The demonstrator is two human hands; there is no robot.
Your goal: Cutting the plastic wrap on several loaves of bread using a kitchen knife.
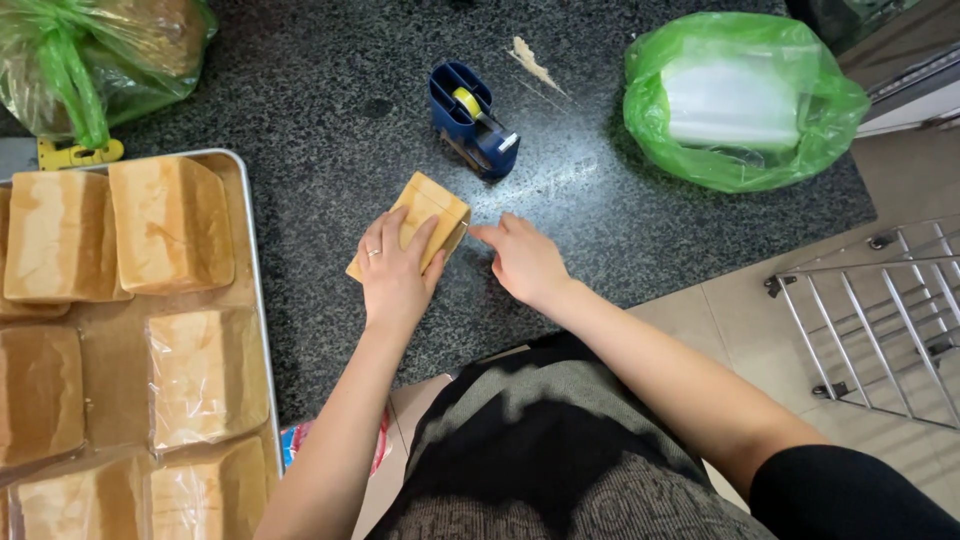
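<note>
A small wrapped bread loaf (432, 203) lies on the dark speckled counter (300, 110). My left hand (395, 275) rests flat on top of it, fingers spread over the wrap. My right hand (525, 262) is just right of the loaf, fingertips touching the wrap's end at the loaf's right side. A blue tape dispenser (470, 120) with a yellow roll stands just beyond the loaf.
A metal tray (255, 290) at the left holds several wrapped bread loaves. One green plastic bag (740, 100) with clear bags inside sits at the back right, another green bag (90, 55) at the back left. A wire rack (880, 320) stands on the floor, right.
</note>
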